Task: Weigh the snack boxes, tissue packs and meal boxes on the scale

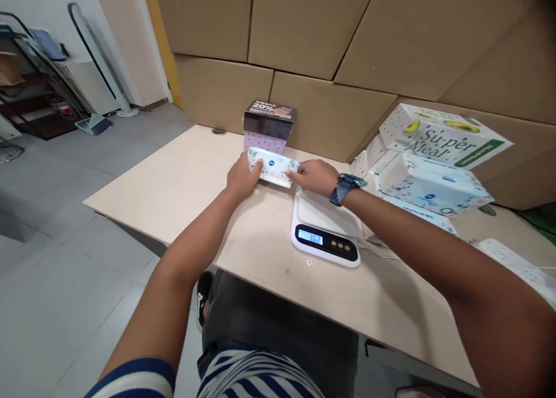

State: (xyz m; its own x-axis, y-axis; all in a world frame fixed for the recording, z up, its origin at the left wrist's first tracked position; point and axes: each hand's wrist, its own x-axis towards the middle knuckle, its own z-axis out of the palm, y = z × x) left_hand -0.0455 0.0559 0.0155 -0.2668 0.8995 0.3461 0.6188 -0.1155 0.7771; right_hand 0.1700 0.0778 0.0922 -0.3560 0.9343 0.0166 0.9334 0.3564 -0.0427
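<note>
**Floral pack (pixel 274 171) held at both ends, just beyond a lit scale (pixel 325 256)**

From the head view, the floral pack is in front of the person, above the table (pixel 256 224) and near the far left corner of the scale. The left hand (pixel 241 181) is closed on one end, thumb on the printed face; the right hand (pixel 319 176), below a watch (pixel 345 188), grips the other end. Holding both ends probably keeps the soft pack straight and its printed side in sight. Whether it touches the lilac box (pixel 263 143) behind it, I cannot tell.

The scale sits near the front edge with its display (pixel 310 237) towards the person, presumably for easy reading. The lilac box carries a dark box (pixel 269 120), a stack that likely saves room. On the right, a white carton (pixel 443 137) stands behind a blue pack (pixel 441 183), which lies on a lower pack (pixel 430 214).

As for writing, the display seems to show 362; a decimal point or unit cannot be made out. The dark box bears a bold "20%" among smaller, illegible lettering. The white carton reads "Su-per Meal" beside avocado pictures. The floral pack has a round blue logo, too small to read, and the blue pack a similar one.
</note>
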